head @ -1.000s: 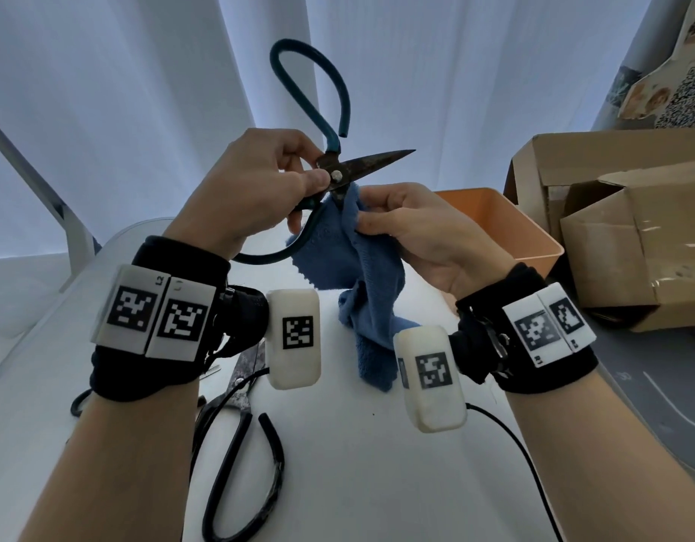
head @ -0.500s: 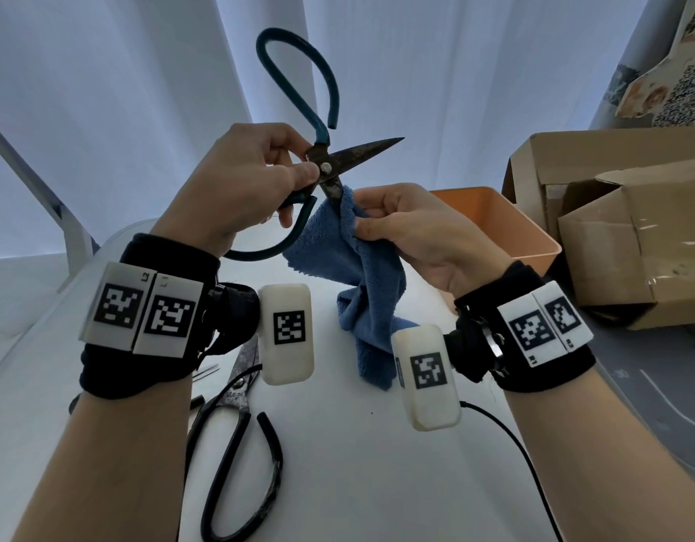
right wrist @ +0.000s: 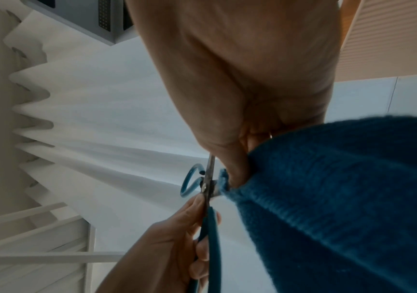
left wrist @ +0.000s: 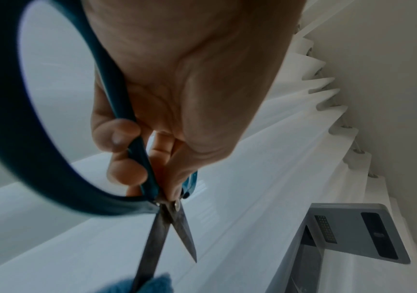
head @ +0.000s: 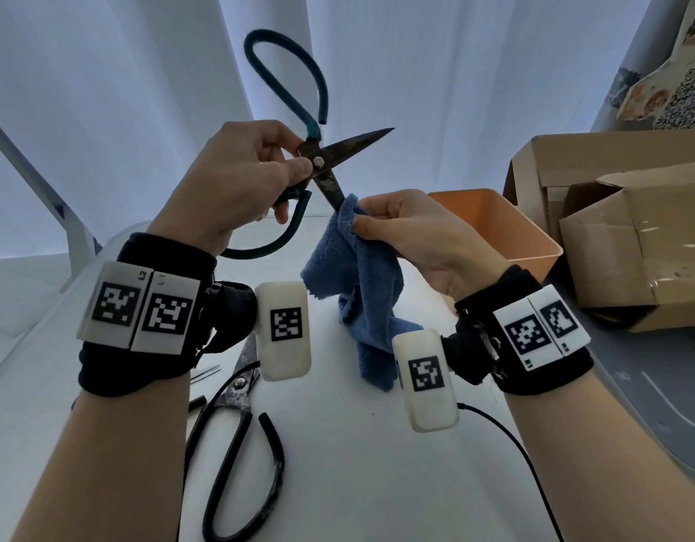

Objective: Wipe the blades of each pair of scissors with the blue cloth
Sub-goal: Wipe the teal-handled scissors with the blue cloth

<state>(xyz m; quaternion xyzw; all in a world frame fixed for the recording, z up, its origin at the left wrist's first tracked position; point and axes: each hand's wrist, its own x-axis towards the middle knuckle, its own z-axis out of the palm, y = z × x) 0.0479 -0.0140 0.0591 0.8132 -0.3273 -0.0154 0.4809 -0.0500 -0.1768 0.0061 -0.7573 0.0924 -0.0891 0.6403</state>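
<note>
Scissors [head: 322, 162] spread open, left hand [head: 236, 181] gripping at pivot; right hand [head: 412, 232] fingers pinch blue cloth [head: 361, 283] round lower blade tip.

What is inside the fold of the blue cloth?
The lower blade tip of the teal scissors enters the blue cloth, pinched by the right hand. The tip itself is hidden.

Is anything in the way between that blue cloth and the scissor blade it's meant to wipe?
Nothing visible. The right hand pinches the blue cloth directly around the tip of the lower blade of the teal-handled scissors, which the left hand holds open.
</note>
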